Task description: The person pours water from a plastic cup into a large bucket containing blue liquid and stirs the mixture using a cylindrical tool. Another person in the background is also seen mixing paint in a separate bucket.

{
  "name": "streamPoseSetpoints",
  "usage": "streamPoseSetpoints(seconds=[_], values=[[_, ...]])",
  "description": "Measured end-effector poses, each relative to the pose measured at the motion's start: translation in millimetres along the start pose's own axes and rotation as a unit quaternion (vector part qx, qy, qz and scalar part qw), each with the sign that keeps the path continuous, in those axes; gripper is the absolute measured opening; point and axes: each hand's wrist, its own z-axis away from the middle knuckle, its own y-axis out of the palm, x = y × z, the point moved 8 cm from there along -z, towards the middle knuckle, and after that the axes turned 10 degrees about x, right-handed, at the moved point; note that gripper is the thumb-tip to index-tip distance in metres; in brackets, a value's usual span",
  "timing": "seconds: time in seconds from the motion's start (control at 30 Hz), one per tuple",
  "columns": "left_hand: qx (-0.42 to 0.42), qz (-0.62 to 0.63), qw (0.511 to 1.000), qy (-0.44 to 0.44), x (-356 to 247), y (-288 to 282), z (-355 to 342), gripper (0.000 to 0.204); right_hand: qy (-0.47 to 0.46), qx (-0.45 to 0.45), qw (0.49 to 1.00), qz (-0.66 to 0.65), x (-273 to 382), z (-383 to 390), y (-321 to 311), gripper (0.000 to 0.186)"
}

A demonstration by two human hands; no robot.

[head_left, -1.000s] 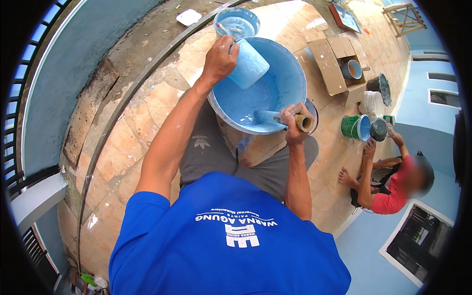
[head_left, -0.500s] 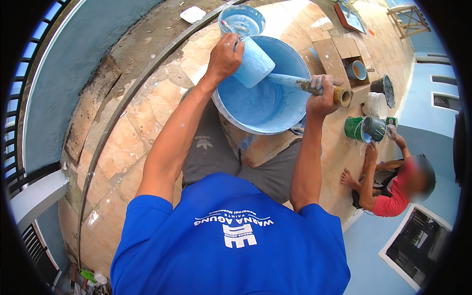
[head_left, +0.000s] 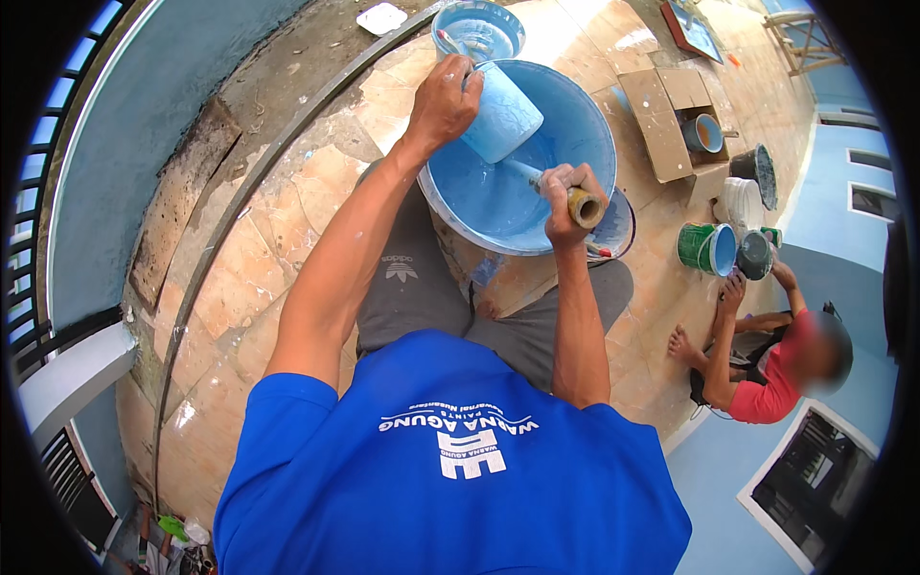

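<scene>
The tiled floor spreads widest; a dark curved strip edges it on the left, with bare tile between that strip and the person's left side, and more open tile to the right of the knees. On it, in front of the person, stands the large blue tub, its bottom and walls coated with wet-looking blue paint. Right of it, a gap apart, an open cardboard box holds a small bucket, orange-brown inside. Beyond the tub's far rim, a blue bucket holds bluish liquid and a brush. Farther right, a co-worker in red holds a dark pot beside a green pail, blue inside.

Over the tub's left part hangs a smaller blue container, tilted, its long axis slanting from upper left to lower right. The left hand pinches its upper left edge. The right hand is curled round the stick, whose hollow tan butt points lower right; the blue-coated far end points upper left, near the container's lower edge, though I cannot tell whether they touch.
</scene>
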Motion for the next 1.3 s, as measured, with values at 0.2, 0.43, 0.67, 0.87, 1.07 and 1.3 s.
streamPoseSetpoints(seconds=[0.2, 0.43, 0.67, 0.87, 1.07, 1.3], values=[[-0.001, 0.037, 0.999, 0.0, -7, -2, 0, 0.022, 0.037, 0.023, 0.999, 0.022, 20, 29, 0, 0.02], [-0.006, 0.02, 1.0, -0.001, -5, -2, -2, 0.024, 0.073, -0.011, 0.997, -0.016, 20, 32, -21, 0.018], [-0.01, 0.004, 1.0, -0.01, -1, 1, 1, 0.025, 0.055, -0.183, 0.977, -0.098, 69, -35, -95, 0.018], [-0.009, 0.005, 1.0, -0.012, 1, 1, -1, 0.025, 0.058, -0.253, 0.958, -0.12, 123, -93, -154, 0.036], [-0.013, 0.035, 0.999, -0.003, 1, 2, -3, 0.025, 0.058, -0.315, 0.945, -0.069, 160, -111, -191, 0.044], [-0.016, 0.022, 1.0, -0.01, 3, 2, -1, 0.026, 0.065, -0.313, 0.942, -0.099, 155, -110, -204, 0.053]])
